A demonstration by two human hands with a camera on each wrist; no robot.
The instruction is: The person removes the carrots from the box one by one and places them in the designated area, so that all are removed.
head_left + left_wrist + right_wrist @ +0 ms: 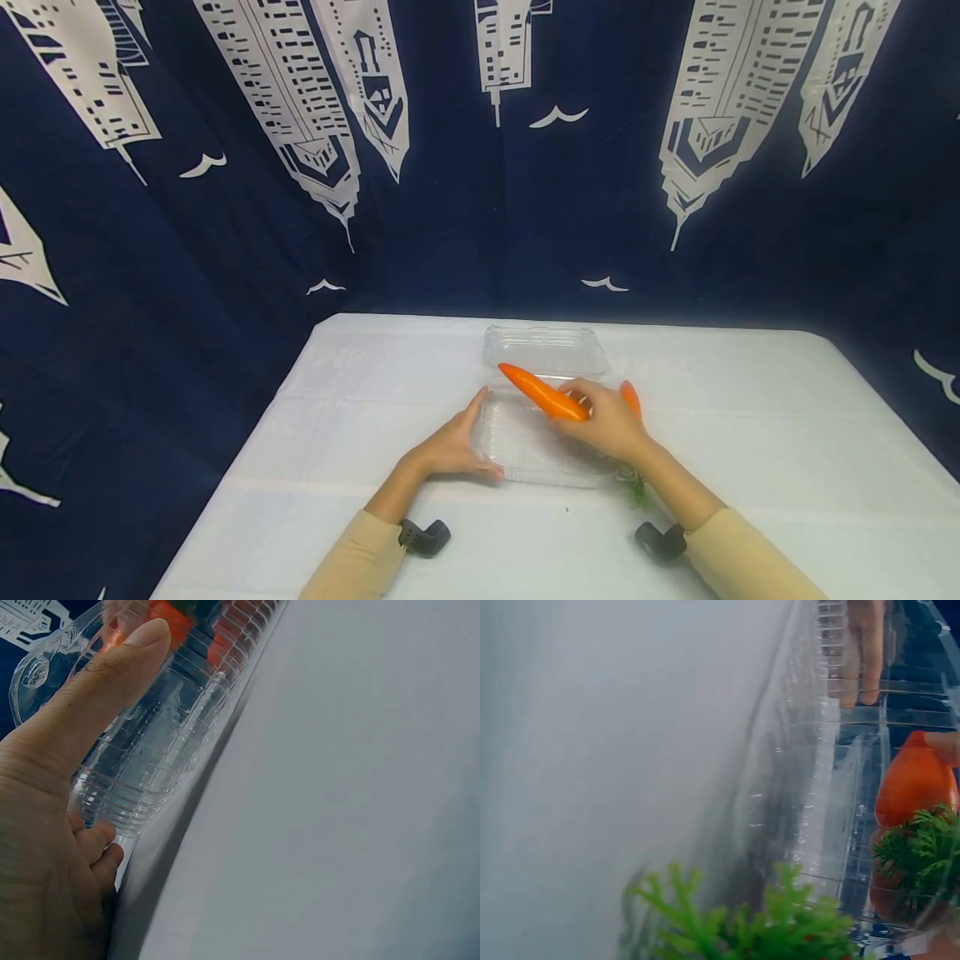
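Note:
A clear plastic clamshell container (536, 450) stands on the table with its lid (543, 350) folded back behind it. My left hand (453, 442) grips its left side; in the left wrist view the thumb (112, 682) lies along the clear wall and other fingers curl at the end. Over the tray, my right hand (607, 421) holds an orange carrot (534, 388), its thin tip pointing up and left. Green leaves (922, 844) show by the held carrot in the right wrist view. Another carrot (631, 398) lies right of the container, partly hidden behind the right hand and forearm.
A white cloth covers the table (360, 400). More green leaves (639, 492) stick out below the right forearm. Behind the table hangs a dark blue curtain (450, 225) with white buildings. Dark wrist devices (426, 538) sit on both arms.

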